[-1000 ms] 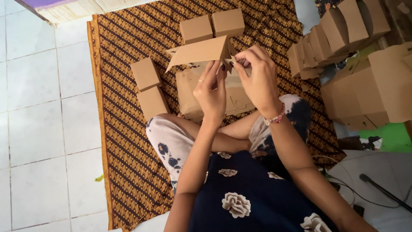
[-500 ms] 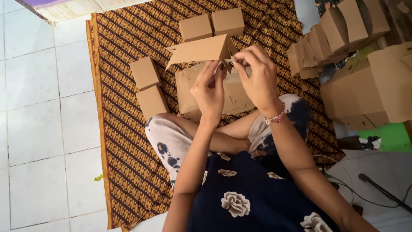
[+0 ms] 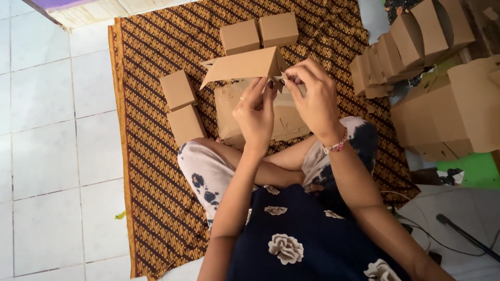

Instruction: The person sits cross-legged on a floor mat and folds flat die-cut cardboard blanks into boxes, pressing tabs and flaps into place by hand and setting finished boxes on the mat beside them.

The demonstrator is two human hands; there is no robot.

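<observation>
both hands on a half-folded carton

your left hand (image 3: 255, 112) and right hand (image 3: 311, 96) pinch the end flaps of a brown cardboard box (image 3: 245, 66), held above a stack of flat blanks (image 3: 284, 122) on the patterned mat (image 3: 151, 156).

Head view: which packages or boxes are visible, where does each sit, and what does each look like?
Half-folded box: plain brown card, held by left hand and right hand.
Finished boxes: brown cubes on the patterned mat.
Flat blanks: brown stack below the hands.
Box pile: brown, at right.
</observation>
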